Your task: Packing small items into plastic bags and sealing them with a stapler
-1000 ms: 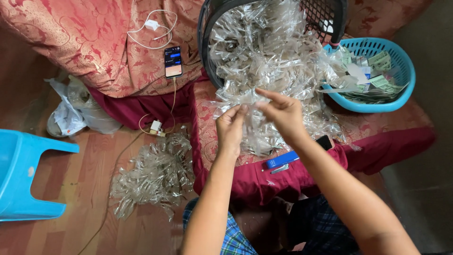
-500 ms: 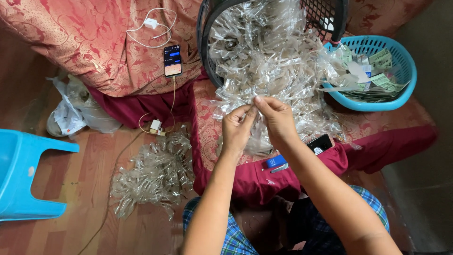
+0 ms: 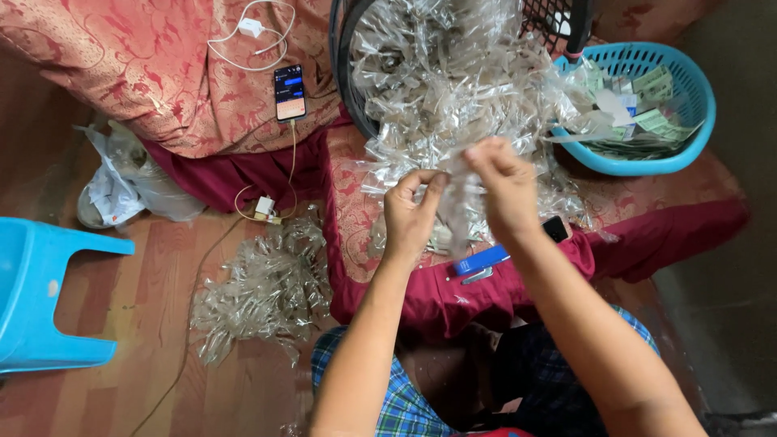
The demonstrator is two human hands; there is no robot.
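Both hands, left hand [image 3: 410, 217] and right hand [image 3: 503, 188], pinch a clear plastic wrapper [image 3: 461, 206] mid-frame; green packets [image 3: 647, 109] fill the blue basket [image 3: 698, 105] upper right.

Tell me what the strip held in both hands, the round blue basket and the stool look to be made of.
Strip: thin clear plastic film, glossy, crinkled; see-through with glints. Blue basket: moulded plastic, smooth, with lattice wall. Stool: likely moulded plastic, plain light blue, slight sheen.

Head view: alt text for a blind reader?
Two bare hands, left hand and right hand, pinch a clear plastic strip above a heap of clear plastic scraps spilling from a black basket onto red cloth.
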